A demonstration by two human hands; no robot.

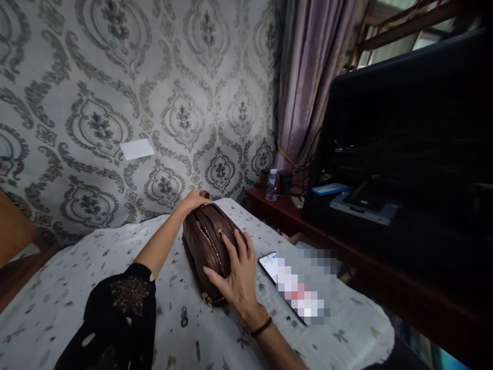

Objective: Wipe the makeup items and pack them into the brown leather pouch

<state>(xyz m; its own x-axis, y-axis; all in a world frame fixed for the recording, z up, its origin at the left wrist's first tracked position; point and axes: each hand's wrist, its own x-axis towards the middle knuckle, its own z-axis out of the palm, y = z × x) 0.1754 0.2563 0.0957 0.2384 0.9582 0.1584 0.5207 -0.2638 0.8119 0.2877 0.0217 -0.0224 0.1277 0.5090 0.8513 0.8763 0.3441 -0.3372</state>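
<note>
A dark brown leather handbag (200,241) lies on a white patterned bed sheet, with its zipper partly open along the top. Gold-coloured metal fittings show on its near end and top flap. My left hand (193,201) is closed on the far end of the bag, beside a short brown strap loop; its fingertips are hidden. Across the near end of the bag rests my right hand (239,280), its fingers spread over the top and its thumb on the left side. A phone (269,262) with a lit, partly blurred screen lies just right of that hand.
A dark red wooden table (287,216) runs along the right, holding a clear plastic bottle (271,185) and a large black screen-like panel (400,133). Behind the bed stands a patterned wall with a white card (136,149) on it. A purple curtain (308,77) hangs at the corner.
</note>
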